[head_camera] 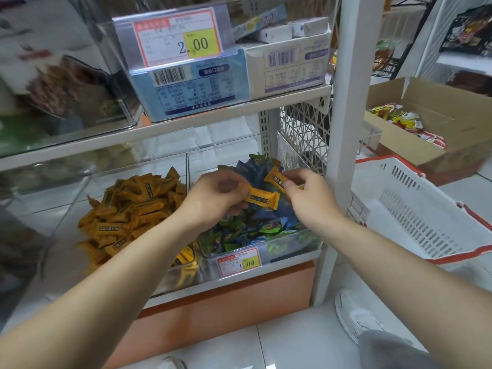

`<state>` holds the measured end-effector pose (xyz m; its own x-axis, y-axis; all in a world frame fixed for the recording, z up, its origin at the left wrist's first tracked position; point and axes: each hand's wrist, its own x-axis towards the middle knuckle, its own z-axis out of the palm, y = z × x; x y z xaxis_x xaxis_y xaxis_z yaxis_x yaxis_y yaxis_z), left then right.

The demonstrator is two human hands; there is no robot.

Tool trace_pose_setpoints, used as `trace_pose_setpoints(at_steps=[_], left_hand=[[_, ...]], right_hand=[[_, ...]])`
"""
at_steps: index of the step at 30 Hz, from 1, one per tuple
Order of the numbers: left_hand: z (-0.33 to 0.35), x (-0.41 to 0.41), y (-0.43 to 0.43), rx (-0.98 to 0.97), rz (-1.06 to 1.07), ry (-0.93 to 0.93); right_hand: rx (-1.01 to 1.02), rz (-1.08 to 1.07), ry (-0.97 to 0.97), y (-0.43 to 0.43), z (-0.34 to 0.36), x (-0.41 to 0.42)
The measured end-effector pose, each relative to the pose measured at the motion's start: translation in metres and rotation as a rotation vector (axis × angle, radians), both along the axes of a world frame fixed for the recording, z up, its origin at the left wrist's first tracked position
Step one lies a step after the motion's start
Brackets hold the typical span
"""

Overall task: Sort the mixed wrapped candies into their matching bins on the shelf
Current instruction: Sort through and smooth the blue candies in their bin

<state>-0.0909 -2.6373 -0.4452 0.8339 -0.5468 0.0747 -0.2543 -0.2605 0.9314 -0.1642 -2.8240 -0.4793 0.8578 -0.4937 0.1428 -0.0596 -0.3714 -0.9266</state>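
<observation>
Below, we see two clear plastic bins on the lowest shelf [239, 282]. Our left hand [215, 199] pinches one flat, oblong orange candy [262, 199] in crinkled foil; our right hand [306, 194] grips another orange candy [275, 178], fingers closed around each. Both hover over the right bin [290, 242] of glossy blue and green candies [253, 225]. Beside it, the left bin [66, 206] holds a heap of orange candies [130, 209].

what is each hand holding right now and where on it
Each holds one orange wrapped candy over the blue and green candy bin. The left hand pinches its candy at the left end; the right hand pinches its candy at the lower right end.
</observation>
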Motion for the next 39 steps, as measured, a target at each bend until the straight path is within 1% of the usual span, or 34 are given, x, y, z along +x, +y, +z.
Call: trace_pose_setpoints(at_steps=[1,2,4,5,6,8,10,11,13,14,15,17,18,20,21,23,26,29,33,37,39], left_hand=[[-0.001,-0.001,-0.002,-0.005,0.007,-0.015],[-0.003,-0.002,-0.004,-0.006,0.021,-0.039],[-0.006,-0.001,-0.01,-0.006,0.056,-0.079],[-0.007,0.0,-0.013,0.003,0.069,-0.098],[-0.009,0.002,-0.015,0.015,0.074,-0.122],[-0.01,0.006,-0.019,0.022,0.055,-0.144],[-0.012,0.008,-0.024,0.048,0.019,-0.167],[-0.013,0.01,-0.028,0.068,0.013,-0.175],[-0.019,0.016,-0.035,0.113,0.058,-0.138],[-0.024,0.021,-0.039,0.186,0.08,-0.129],[-0.028,0.027,-0.042,0.328,0.066,-0.166],[-0.041,0.035,-0.048,0.648,-0.034,-0.258],[-0.047,0.036,-0.05,0.75,-0.083,-0.277],[-0.057,0.04,-0.054,0.848,-0.135,-0.264],[-0.059,0.042,-0.055,0.859,-0.135,-0.248],[-0.059,0.048,-0.057,0.818,-0.13,-0.178],[-0.062,0.053,-0.059,0.764,-0.154,-0.114],[-0.068,0.054,-0.06,0.756,-0.178,-0.092],[-0.068,0.051,-0.063,0.812,-0.288,-0.082],[-0.065,0.051,-0.062,0.826,-0.298,-0.11],[-0.064,0.052,-0.061,0.829,-0.288,-0.096]], right_hand=[[0.084,0.033,0.011,0.004,0.002,0.0],[0.21,0.073,0.025,0.009,0.004,0.0],[0.511,0.144,0.055,0.017,0.009,-0.001],[0.611,0.165,0.059,0.019,0.01,-0.001],[0.635,0.185,0.061,0.02,0.01,-0.002],[0.529,0.22,0.05,0.017,0.007,-0.004],[0.377,0.216,0.018,0.012,0.004,-0.006],[0.259,0.19,0.011,0.008,0.002,-0.005],[-0.082,0.106,0.047,-0.001,-0.002,-0.003],[-0.22,0.078,0.074,-0.006,-0.004,-0.003],[-0.294,0.071,0.103,-0.009,-0.006,-0.004],[-0.358,0.078,0.178,-0.012,-0.011,-0.005],[-0.396,0.086,0.222,-0.012,-0.014,-0.006],[-0.477,0.115,0.281,-0.009,-0.017,-0.005],[-0.509,0.128,0.296,-0.007,-0.018,-0.005],[-0.548,0.144,0.315,-0.005,-0.017,-0.004],[-0.546,0.138,0.332,-0.006,-0.016,-0.004],[-0.528,0.136,0.331,-0.006,-0.014,-0.005],[-0.507,0.131,0.327,-0.006,-0.013,-0.006],[-0.516,0.14,0.321,-0.007,-0.013,-0.006],[-0.529,0.142,0.321,-0.007,-0.014,-0.006]])
